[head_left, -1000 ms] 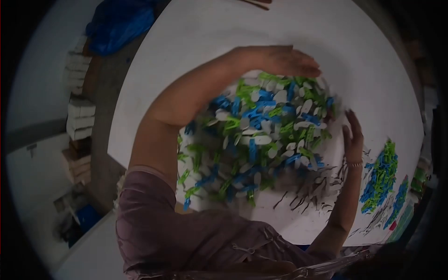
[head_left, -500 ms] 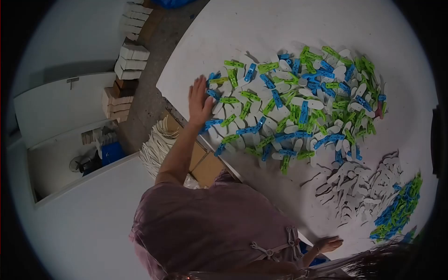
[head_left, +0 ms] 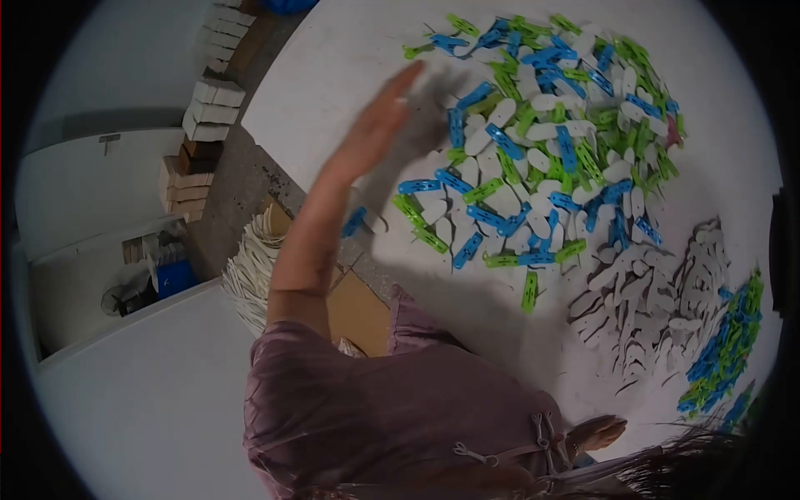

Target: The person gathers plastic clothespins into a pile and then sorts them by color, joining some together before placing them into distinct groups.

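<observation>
My left hand (head_left: 385, 125) reaches over the white table along the left side of a wide heap of blue and green plastic clips (head_left: 504, 142) mixed with white oval pieces (head_left: 550, 131). Its fingers are stretched out and somewhat blurred, with nothing seen in them. Close to the forearm, a lone blue clip (head_left: 354, 222) lies at the table's near edge. At lower right, my right hand (head_left: 598, 433) rests by the table edge, fingers loosely extended and apparently holding nothing. The white pile and the clip pile are the things nearest to it.
A pile of loose white pieces (head_left: 642, 304) and a dense pile of blue and green clips (head_left: 725, 354) lie on the table (head_left: 317, 75) at right. Beside the table are a cardboard box (head_left: 362, 312) and a bundle of white strips (head_left: 250, 262). Stacked white bundles (head_left: 215, 108) stand farther left.
My left hand has swept from the heap's left edge up and to the right. Clips and white pieces on that side are pushed closer together. My right hand stays near the table edge.
</observation>
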{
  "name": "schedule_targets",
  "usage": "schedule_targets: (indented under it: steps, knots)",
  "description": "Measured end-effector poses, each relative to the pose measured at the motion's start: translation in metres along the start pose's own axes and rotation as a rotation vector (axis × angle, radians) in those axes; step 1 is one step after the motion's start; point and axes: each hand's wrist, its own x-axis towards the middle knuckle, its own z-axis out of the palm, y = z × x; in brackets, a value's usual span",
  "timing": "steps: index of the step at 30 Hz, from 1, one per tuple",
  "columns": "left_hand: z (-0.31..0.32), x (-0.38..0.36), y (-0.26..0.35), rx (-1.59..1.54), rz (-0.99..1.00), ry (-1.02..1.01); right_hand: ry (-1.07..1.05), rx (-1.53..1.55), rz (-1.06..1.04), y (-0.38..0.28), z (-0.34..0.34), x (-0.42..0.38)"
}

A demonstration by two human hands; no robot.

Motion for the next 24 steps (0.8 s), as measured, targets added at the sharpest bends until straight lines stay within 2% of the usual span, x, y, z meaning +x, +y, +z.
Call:
schedule_targets:
  steps: [2, 3, 7, 10, 16, 17, 18, 20, 23, 24]
  knots:
    - [-0.041, -0.048, -0.025, 0.275, -0.118, 0.230, -0.019, 0.000, -0.029, -0.006, -0.001, -0.003]
    - [-0.043, -0.070, -0.039, 0.262, -0.088, 0.221, 0.001, 0.003, -0.003, -0.009, -0.001, -0.005]
    - [-0.013, -0.152, -0.069, 0.756, -0.227, 0.355, -0.022, -0.013, -0.043, -0.019, -0.008, -0.010]
    - [0.037, -0.144, -0.042, 0.633, -0.164, 0.434, -0.028, 0.056, -0.014, -0.024, -0.015, -0.009]
    - [0.126, -0.099, 0.037, 0.335, -0.141, 0.416, 0.051, 0.119, -0.188, -0.030, -0.022, -0.019]
    - [0.120, -0.090, 0.060, -0.285, -0.549, 0.382, 0.082, 0.227, -0.303, -0.029, -0.022, -0.021]
    - [0.135, -0.092, 0.059, -0.285, -0.526, 0.389, 0.113, 0.333, -0.423, -0.027, -0.023, -0.021]
    - [0.179, -0.096, 0.040, -0.161, -0.144, 0.655, 0.149, 0.390, -0.462, -0.025, -0.024, -0.023]
    - [0.211, -0.108, 0.053, -0.292, -0.033, 0.636, 0.119, 0.581, -0.580, -0.021, -0.030, -0.025]
    - [0.219, -0.114, 0.065, -0.245, -0.114, 0.587, 0.131, 0.596, -0.587, -0.019, -0.031, -0.026]
